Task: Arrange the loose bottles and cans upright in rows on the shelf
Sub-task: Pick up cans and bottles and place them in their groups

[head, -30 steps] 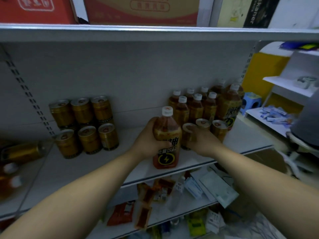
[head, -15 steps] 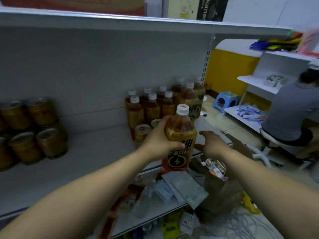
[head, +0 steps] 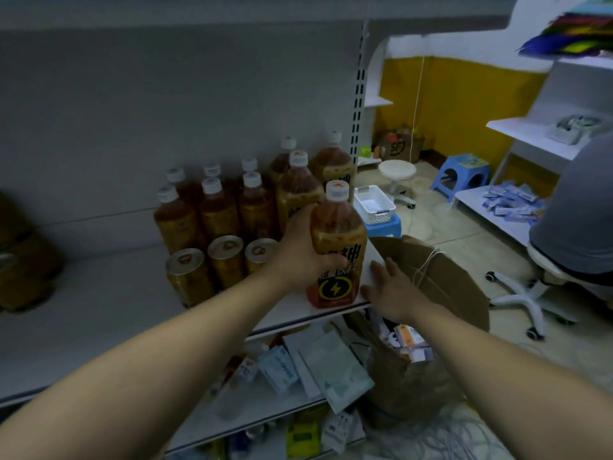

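Bottle point(head: 338, 234) now lower at shelf point(head: 99, 293), left hand point(head: 298, 257) around it; right hand point(head: 394, 290) flat alongside.

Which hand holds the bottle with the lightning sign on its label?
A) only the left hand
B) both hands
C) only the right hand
A: the left hand curls its fingers round the bottle, while the right hand is open beside it and grips nothing.

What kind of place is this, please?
Probably a small shop or its stockroom. A grey metal shelf with a slotted upright carries rows of identical amber drink bottles with white caps and gold cans, and small packaged goods lie on the shelf below.
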